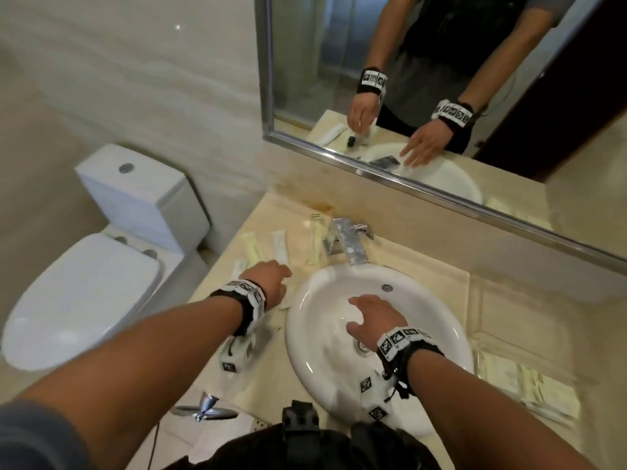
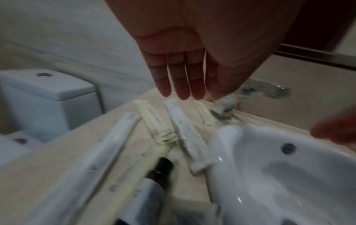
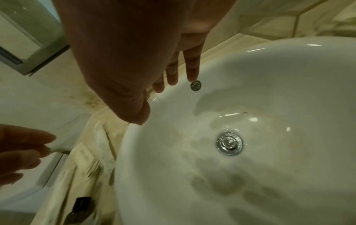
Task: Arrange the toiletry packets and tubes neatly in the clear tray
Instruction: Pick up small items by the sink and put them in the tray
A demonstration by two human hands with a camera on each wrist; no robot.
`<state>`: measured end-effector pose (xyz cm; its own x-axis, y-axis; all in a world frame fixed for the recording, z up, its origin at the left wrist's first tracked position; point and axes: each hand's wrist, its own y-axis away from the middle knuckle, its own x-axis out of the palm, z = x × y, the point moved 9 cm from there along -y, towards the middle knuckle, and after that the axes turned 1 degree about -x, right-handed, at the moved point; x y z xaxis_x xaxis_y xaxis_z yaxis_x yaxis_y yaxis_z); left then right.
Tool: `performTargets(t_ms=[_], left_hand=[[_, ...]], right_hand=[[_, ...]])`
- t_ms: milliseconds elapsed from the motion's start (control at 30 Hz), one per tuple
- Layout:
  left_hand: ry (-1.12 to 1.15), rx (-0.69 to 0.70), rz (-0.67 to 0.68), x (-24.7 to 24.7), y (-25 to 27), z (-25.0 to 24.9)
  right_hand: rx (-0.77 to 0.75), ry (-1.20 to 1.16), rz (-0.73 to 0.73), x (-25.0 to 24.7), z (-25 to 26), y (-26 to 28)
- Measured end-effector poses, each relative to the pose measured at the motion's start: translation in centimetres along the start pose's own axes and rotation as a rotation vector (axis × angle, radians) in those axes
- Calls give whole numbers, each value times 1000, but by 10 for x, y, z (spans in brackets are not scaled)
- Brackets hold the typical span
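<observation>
Several toiletry packets lie on the beige counter left of the sink: a cream packet (image 1: 252, 245), a white tube (image 1: 280, 245) and a pale sachet (image 1: 314, 242). My left hand (image 1: 274, 279) hovers over them, fingers straight and empty. The left wrist view shows those fingertips (image 2: 185, 94) above a long white packet (image 2: 108, 152), a cream comb packet (image 2: 154, 126), a white packet (image 2: 185, 134) and a black-capped bottle (image 2: 156, 175). My right hand (image 1: 363, 313) floats open over the basin, holding nothing. The clear tray (image 1: 478, 359) sits right of the sink with cream packets (image 1: 529, 385) in it, blurred.
The white sink (image 1: 305, 334) fills the counter's middle, with a chrome faucet (image 1: 349, 242) behind it and a drain (image 3: 229, 143) in its bowl. A toilet (image 1: 84, 293) stands off the counter's left edge. A framed mirror (image 1: 268, 96) hangs on the wall behind.
</observation>
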<state>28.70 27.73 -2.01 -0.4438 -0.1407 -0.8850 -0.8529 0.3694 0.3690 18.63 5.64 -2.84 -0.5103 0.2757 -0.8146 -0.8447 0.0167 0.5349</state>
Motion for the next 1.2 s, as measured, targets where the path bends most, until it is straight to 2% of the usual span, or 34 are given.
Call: performTargets(t_ms=[100, 233, 467, 633, 800, 1033, 1200], left_hand=[[54, -154, -41, -21, 7, 55], [99, -269, -76, -27, 25, 107], [81, -331, 64, 9, 45, 134], [48, -361, 159, 35, 48, 137], [28, -325, 215, 54, 44, 123], [-47, -251, 283, 72, 27, 90], [-96, -244, 281, 79, 22, 75]], right_hand=[[-33, -1, 2, -2, 33, -13], [-76, 29, 27, 9, 70, -27], [-191, 55, 80, 34, 116, -41], [-242, 61, 105, 49, 133, -47], [-262, 58, 128, 58, 137, -53], [-250, -15, 78, 45, 116, -56], [-252, 23, 83, 41, 98, -54]])
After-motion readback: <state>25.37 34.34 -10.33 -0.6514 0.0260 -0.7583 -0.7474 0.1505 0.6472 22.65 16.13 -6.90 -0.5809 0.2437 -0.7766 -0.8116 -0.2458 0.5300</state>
